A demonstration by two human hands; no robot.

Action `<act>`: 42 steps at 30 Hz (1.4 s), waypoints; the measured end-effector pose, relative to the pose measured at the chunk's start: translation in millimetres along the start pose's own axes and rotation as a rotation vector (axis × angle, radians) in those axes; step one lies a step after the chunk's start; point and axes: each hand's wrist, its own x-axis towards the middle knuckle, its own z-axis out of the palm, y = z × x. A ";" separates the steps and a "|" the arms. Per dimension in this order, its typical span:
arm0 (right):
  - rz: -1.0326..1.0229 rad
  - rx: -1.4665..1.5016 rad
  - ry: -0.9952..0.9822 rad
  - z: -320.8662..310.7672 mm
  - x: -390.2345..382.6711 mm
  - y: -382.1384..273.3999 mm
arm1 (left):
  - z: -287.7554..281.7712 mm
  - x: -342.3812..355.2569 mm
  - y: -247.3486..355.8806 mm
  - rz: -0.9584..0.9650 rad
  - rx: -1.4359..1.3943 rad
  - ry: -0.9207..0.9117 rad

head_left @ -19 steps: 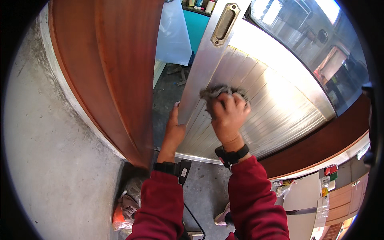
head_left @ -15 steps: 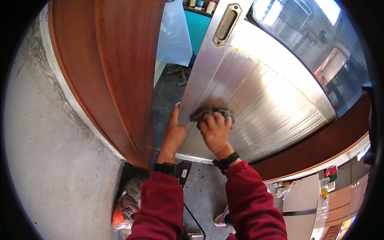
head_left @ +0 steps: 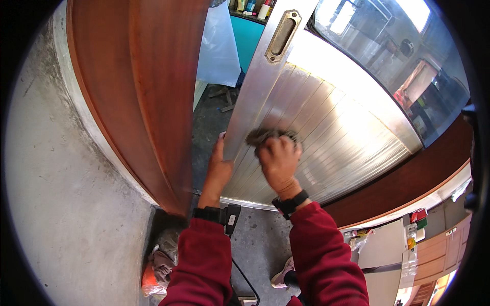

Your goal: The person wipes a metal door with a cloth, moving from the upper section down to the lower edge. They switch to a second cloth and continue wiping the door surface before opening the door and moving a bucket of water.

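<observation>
A crumpled dark grey-brown rag (head_left: 261, 135) is bunched under the fingers of my right hand (head_left: 279, 166), which presses it to the ribbed metal panel of a sliding door (head_left: 332, 127). Motion blurs the rag and fingertips a little. My left hand (head_left: 218, 172) grips the door's upright edge, its thumb on the near side and the other fingers mostly hidden. Above both hands, a recessed pull handle (head_left: 284, 36) is set in the door's frame. Glass fills the door's upper part and reflects the room.
A brown wooden door frame (head_left: 163, 102) stands to the left, beside a grey plastered wall (head_left: 92, 194). Through the gap show a pale sheet (head_left: 218, 51) and a teal panel (head_left: 249, 38). Bags (head_left: 155, 275) lie low at the left; cabinets (head_left: 439, 255) are at the lower right.
My right hand and the rag have shifted slightly up and right over the panel. My left hand keeps its hold on the door edge, and the view has moved a little.
</observation>
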 end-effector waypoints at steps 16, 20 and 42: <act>0.109 -0.010 0.194 -38.6 65.4 32.0 | 0.9 -2.8 6.4 0.035 0.013 0.013; -0.063 0.039 0.011 1.5 14.2 -10.6 | 1.5 -1.0 10.1 -0.011 -0.021 0.011; -0.120 0.104 -0.219 8.3 -11.4 -22.2 | -0.2 1.8 3.3 0.056 0.028 -0.003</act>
